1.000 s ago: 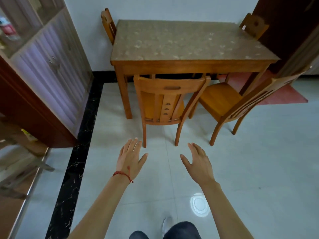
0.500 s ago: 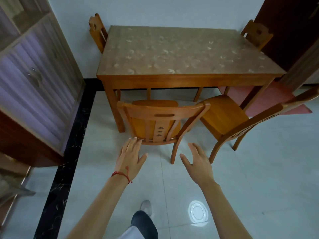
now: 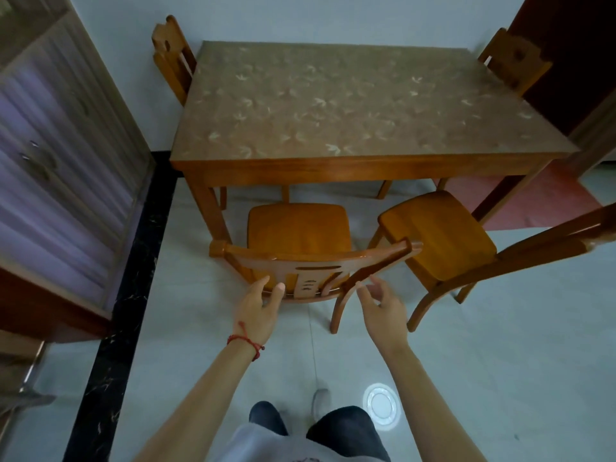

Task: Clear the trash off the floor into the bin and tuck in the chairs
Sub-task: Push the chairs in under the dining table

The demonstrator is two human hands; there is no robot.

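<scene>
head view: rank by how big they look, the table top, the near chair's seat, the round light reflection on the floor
1. table top
2. near chair's seat
3. round light reflection, though it lies nearer the camera, so its apparent size is flattered.

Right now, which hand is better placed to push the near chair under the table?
Left, probably. The left hand already has its fingers at the backrest of the near chair, close to its middle. The right hand hovers open beside the backrest's right post, apart from it.
</scene>
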